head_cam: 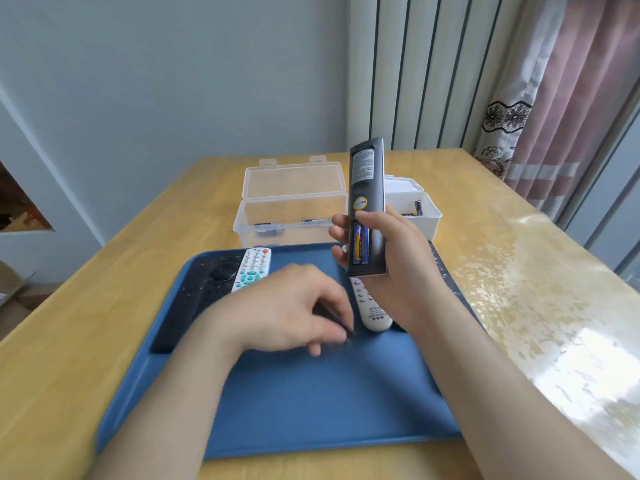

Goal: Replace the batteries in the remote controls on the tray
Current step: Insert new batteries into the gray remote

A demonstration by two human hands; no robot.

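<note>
My right hand holds a dark remote upright above the blue tray, back side facing me. Its battery bay is uncovered and shows two blue-and-yellow batteries. My left hand rests low over the tray's middle, fingers closed on a small dark piece, probably the battery cover; motion blur hides its shape. On the tray lie two black remotes, a white remote with teal buttons and a beige remote under my right wrist.
Behind the tray stands a clear plastic box with its lid open and several batteries inside. A white box with batteries sits to its right. The wooden table has a glossy cover; curtains hang at the right.
</note>
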